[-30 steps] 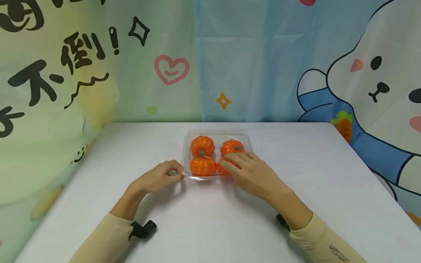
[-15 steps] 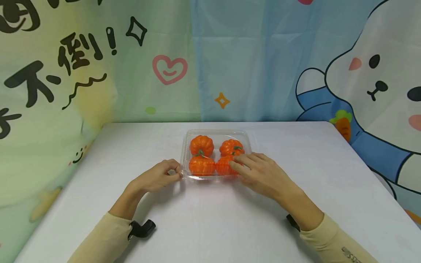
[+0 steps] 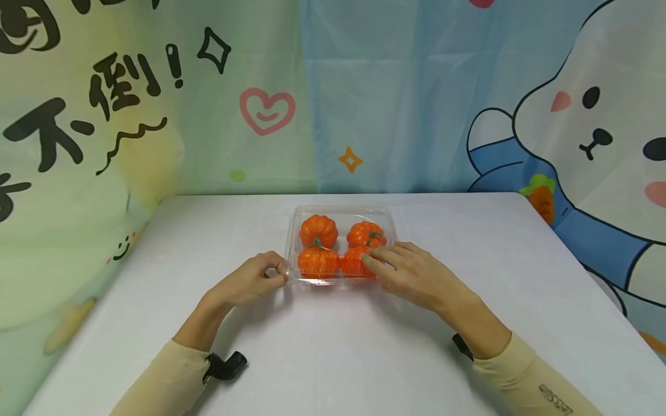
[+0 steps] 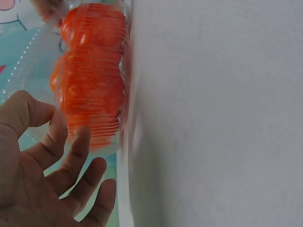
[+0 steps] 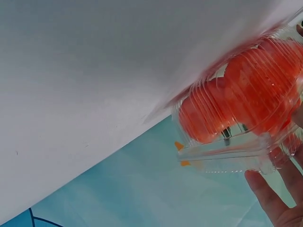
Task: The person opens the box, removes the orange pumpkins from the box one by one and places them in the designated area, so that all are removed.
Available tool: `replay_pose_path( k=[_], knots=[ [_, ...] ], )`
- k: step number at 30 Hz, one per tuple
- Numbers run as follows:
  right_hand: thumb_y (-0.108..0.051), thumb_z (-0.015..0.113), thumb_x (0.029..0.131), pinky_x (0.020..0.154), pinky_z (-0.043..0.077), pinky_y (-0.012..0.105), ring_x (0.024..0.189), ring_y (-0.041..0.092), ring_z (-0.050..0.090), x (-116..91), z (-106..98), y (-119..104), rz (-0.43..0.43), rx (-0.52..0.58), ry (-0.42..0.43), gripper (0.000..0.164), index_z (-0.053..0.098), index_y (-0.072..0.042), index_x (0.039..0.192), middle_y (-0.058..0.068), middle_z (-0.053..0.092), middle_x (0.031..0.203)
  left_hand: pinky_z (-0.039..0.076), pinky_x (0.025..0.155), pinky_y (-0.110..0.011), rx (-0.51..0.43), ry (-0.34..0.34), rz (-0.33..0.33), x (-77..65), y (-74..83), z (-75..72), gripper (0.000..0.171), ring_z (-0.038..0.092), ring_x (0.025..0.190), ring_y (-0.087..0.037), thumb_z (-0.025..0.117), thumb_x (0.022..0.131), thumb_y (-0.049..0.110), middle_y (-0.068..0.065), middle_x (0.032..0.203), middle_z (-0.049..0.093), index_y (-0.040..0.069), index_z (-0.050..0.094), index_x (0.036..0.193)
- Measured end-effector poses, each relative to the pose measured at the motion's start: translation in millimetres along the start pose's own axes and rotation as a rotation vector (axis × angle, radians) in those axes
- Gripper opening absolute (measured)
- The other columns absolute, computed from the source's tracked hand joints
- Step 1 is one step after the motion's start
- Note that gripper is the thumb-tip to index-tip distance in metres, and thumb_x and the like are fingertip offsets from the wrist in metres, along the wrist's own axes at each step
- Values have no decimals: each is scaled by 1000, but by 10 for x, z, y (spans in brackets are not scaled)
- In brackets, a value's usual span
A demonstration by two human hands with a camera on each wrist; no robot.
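The table (image 3: 333,346) was white and took up most of the head view; its far edge met a cartoon backdrop (image 3: 156,98), w/ the left and right edges running down toward the camera. Lots of bare top lay on both sides of the box and in front of it, btw the two forearms; a narrower strip sat btw the box and the backdrop.

The box (image 3: 340,212) was a clear plastic clamshell w/ ribbed walls, lid down, sitting flat on the table at mid-width, nearer the far edge. Its rim stuck out past the walls as a thin lip. Inside were 4 orange pumpkins (image 3: 318,230) w/ green stems, packed 2 by 2 and touching each other.

The right hand (image 3: 413,274) lay on the box's near right part, fingers (image 3: 385,256) straight and loose over the lid, pressing rather than gripping. The left hand (image 3: 250,280) was at the near left corner, fingers curled; thumb and forefinger seemed to pinch the rim lip, though the contact itself was too small to be sure. The left wrist view showed those fingers (image 4: 71,161) just beside the box wall.
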State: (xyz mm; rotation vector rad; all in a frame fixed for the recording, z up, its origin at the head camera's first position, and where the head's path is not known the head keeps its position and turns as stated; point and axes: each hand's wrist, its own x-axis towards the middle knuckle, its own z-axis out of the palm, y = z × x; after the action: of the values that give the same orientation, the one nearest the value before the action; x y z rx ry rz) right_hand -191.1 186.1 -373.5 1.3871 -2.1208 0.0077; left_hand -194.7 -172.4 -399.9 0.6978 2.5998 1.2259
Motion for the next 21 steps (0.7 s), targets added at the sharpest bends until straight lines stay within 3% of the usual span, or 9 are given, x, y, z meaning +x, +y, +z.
replay_pose_path(
  k=[8, 12, 21],
  knots=[
    [3, 87, 73, 87, 58, 41, 101, 27, 69, 14, 14, 8, 12, 33, -6, 52, 66, -1, 121, 12, 72, 115, 42, 91, -42, 12, 27, 3, 14, 16, 16, 10, 54, 105, -24, 61, 90, 8, -7, 107, 66, 13, 62, 80],
    [5, 84, 75, 88, 58, 40, 101, 27, 70, 30, -3, 13, 15, 29, -17, 50, 67, 0, 122, 11, 72, 116, 42, 88, -39, 24, 38, -7, 18, 14, 29, 13, 55, 106, -25, 62, 88, 9, -8, 109, 67, 15, 61, 76],
    [-2, 91, 72, 86, 59, 39, 105, 29, 71, 59, -99, 29, 66, 86, -136, 62, 64, -1, 129, 12, 70, 124, 42, 79, -33, 41, 35, 5, 32, 20, 32, 17, 54, 100, -24, 63, 88, 7, -10, 107, 66, 15, 58, 74]
  ],
)
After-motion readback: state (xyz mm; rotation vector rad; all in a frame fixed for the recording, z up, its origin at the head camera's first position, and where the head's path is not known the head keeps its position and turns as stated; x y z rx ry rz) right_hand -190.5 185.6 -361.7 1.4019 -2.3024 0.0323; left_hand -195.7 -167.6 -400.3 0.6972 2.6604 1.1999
